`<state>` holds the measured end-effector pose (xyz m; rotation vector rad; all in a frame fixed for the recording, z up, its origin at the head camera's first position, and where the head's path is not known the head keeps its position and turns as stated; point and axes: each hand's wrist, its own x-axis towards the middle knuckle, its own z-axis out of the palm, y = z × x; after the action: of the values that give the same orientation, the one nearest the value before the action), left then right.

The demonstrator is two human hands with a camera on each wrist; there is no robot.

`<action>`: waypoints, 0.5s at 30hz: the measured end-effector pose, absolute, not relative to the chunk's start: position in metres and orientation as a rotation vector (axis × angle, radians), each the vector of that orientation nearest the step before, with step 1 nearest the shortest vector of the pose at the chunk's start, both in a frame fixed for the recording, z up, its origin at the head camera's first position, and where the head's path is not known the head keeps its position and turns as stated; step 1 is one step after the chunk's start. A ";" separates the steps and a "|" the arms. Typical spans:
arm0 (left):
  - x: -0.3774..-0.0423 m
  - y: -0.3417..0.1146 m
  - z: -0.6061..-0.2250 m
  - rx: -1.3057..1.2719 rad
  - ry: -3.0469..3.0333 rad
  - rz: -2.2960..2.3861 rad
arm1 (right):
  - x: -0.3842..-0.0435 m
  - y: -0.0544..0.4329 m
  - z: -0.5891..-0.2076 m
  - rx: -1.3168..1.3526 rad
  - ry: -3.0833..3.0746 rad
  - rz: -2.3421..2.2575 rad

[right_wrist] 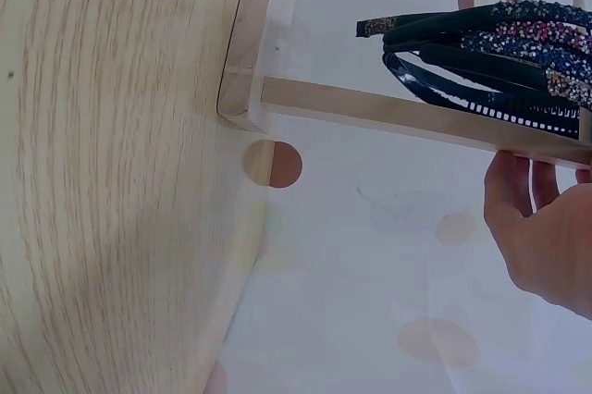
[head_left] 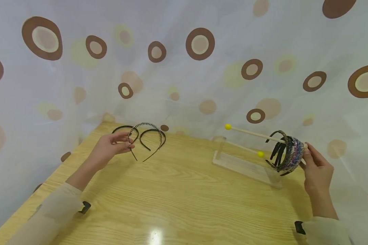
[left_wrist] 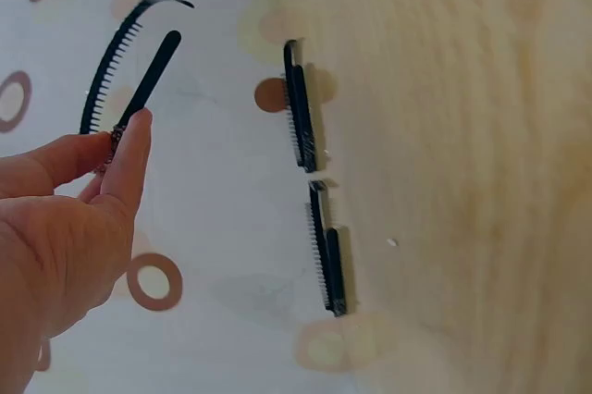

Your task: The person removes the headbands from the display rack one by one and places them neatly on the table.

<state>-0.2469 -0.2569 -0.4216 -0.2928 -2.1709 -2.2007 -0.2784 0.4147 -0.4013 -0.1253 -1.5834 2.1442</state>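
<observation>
My left hand (head_left: 104, 151) pinches a toothed headband (head_left: 145, 124) between thumb and fingers, raised with its ends pointing down. Two black headbands, one on the left (left_wrist: 301, 116) and one on the right (left_wrist: 333, 269) in the head view, stand on the table behind it. At the right, my right hand (head_left: 319, 170) grips the upper part of a wooden stand (head_left: 248, 168) by its upright (right_wrist: 370, 109). Several headbands (head_left: 291, 154), some covered in glittery stones, hang bunched on the stand's upper rod near that hand. The palm side of the right hand is partly hidden.
Yellow balls cap the stand's upper rod (head_left: 228, 126) and lower rod (head_left: 260, 154), which stick out to the left. The wood-grain table (head_left: 171, 197) meets a pale sheet (head_left: 184, 85) with brown rings along its back and sides.
</observation>
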 end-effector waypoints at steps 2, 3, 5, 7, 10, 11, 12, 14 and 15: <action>-0.244 -0.271 -0.429 -0.235 -2.196 -2.223 | -0.278 0.415 -0.400 -0.140 -1.568 2.156; -0.243 -0.277 -0.432 -0.208 -2.216 -2.228 | -0.278 0.415 -0.399 -0.148 -1.561 2.162; -0.241 -0.291 -0.436 -0.150 -2.260 -2.236 | -0.277 0.415 -0.399 -0.157 -1.550 2.171; -0.237 -0.304 -0.437 -0.103 -2.322 -2.202 | -0.278 0.414 -0.399 -0.160 -1.539 2.179; -0.231 -0.320 -0.437 -0.023 -2.419 -2.130 | -0.279 0.413 -0.398 -0.153 -1.535 2.192; -0.229 -0.325 -0.436 -0.006 -2.450 -2.108 | -0.279 0.412 -0.398 -0.158 -1.528 2.198; -0.228 -0.328 -0.436 0.002 -2.474 -2.094 | -0.279 0.412 -0.397 -0.163 -1.526 2.198; -0.226 -0.334 -0.435 0.021 -2.531 -2.070 | -0.279 0.411 -0.397 -0.179 -1.524 2.197; -0.225 -0.337 -0.435 0.023 -2.556 -2.065 | -0.278 0.411 -0.396 -0.185 -1.521 2.196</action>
<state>-0.2255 -0.3369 -0.4350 0.0228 -2.5559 -2.0653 -0.2784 0.4108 -0.3963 -0.1851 -1.5207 2.1961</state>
